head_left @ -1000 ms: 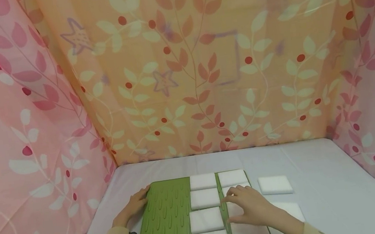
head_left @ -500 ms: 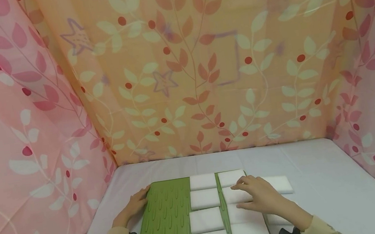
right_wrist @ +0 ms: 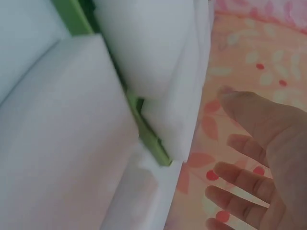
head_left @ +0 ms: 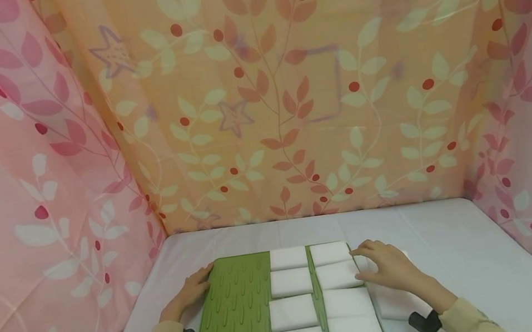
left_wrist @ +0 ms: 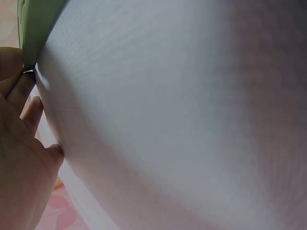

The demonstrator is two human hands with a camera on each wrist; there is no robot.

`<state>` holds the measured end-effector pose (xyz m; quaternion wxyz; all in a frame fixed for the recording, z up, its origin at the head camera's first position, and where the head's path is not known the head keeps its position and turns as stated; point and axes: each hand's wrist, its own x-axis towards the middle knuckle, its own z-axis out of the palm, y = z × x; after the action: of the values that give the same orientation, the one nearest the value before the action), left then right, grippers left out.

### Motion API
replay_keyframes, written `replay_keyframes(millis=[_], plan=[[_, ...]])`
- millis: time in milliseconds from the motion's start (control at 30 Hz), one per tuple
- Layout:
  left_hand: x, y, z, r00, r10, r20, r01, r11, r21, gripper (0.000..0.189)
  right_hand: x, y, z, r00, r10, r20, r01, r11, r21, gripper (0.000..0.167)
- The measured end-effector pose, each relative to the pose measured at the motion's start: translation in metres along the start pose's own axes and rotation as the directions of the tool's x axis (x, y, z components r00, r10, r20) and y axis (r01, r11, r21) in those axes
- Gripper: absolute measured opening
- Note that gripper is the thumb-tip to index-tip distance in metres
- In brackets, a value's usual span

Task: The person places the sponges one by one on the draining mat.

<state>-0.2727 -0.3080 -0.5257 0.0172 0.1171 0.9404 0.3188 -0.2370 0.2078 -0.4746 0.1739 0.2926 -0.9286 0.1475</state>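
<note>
A green mat with raised ridges [head_left: 234, 310] lies on the table, bearing two columns of white sponge-like blocks [head_left: 290, 283]. At its upper left corner my left hand [head_left: 193, 287] rests with fingers stretched along the edge; the left wrist view has the thumb and fingers against the green mat [left_wrist: 36, 28]. My right hand [head_left: 387, 268] is at the right column, its fingertips beside the second block [head_left: 338, 275] from the top. Nothing is between the spread fingers of my right hand [right_wrist: 268, 153] in the right wrist view. Whether it touches a block, I cannot tell.
A loose white block [head_left: 395, 303] lies right of the mat, partly under my right forearm. Another is mostly hidden behind the right hand. A white cloth covers the table [head_left: 465, 257]. Patterned curtains [head_left: 276, 91] stand behind and on both sides.
My right hand has moved right and slightly away from me, from over the right column to its outer edge, uncovering those blocks. My left hand has stayed in place.
</note>
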Motion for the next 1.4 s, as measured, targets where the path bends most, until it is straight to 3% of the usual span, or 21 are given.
replay_keyframes(millis=[200, 300, 333, 433, 533, 567, 700, 833, 1067, 1267, 1400], plan=[[-0.001, -0.003, -0.001, 1.0, 0.027, -0.01, -0.028, 0.999, -0.036, 0.054, -0.005, 0.019, -0.002, 1.0, 0.023, -0.02, -0.023, 1.0, -0.005, 0.049], [0.0, -0.012, 0.001, 0.996, 0.086, -0.035, -0.089, 0.991, -0.099, 0.055, -0.009, 0.029, -0.002, 0.999, 0.049, -0.016, -0.049, 0.999, -0.005, 0.051], [0.002, -0.022, 0.004, 0.989, 0.14, -0.05, -0.145, 0.984, -0.101, 0.056, -0.011, 0.033, -0.002, 0.998, 0.059, -0.01, -0.059, 0.998, -0.008, 0.052], [0.002, -0.026, 0.005, 0.981, 0.18, -0.065, -0.187, 0.975, -0.12, 0.057, -0.015, 0.044, -0.002, 0.996, 0.091, 0.015, -0.091, 0.996, -0.015, 0.055], [0.003, -0.022, 0.004, 0.987, 0.151, -0.051, -0.156, 0.982, -0.106, 0.057, -0.019, 0.054, -0.003, 0.992, 0.119, 0.033, -0.118, 0.993, -0.028, 0.058], [0.001, -0.014, 0.001, 0.994, 0.102, -0.036, -0.105, 0.989, -0.104, 0.057, -0.02, 0.056, -0.003, 0.992, 0.122, 0.035, -0.121, 0.992, -0.031, 0.058], [0.002, -0.006, -0.001, 0.999, 0.032, -0.004, -0.032, 0.999, -0.024, 0.054, -0.024, 0.065, -0.004, 0.991, 0.128, 0.038, -0.127, 0.991, -0.039, 0.058], [0.0, -0.005, 0.001, 1.0, 0.002, -0.003, -0.002, 1.0, 0.001, 0.054, -0.03, 0.073, -0.004, 0.988, 0.149, 0.048, -0.147, 0.988, -0.041, 0.06], [-0.004, -0.007, 0.006, 1.0, -0.015, -0.01, 0.015, 1.0, -0.026, 0.055, -0.038, 0.084, -0.002, 0.978, 0.181, 0.104, -0.179, 0.983, -0.028, 0.067], [-0.003, -0.005, 0.006, 1.0, -0.01, -0.017, 0.009, 1.0, -0.018, 0.055, -0.042, 0.091, -0.003, 0.972, 0.161, 0.173, -0.163, 0.987, 0.0, 0.069], [-0.001, -0.003, 0.003, 1.0, -0.011, -0.015, 0.011, 1.0, -0.021, 0.056, -0.041, 0.091, -0.007, 0.974, 0.147, 0.173, -0.151, 0.988, 0.01, 0.066]])
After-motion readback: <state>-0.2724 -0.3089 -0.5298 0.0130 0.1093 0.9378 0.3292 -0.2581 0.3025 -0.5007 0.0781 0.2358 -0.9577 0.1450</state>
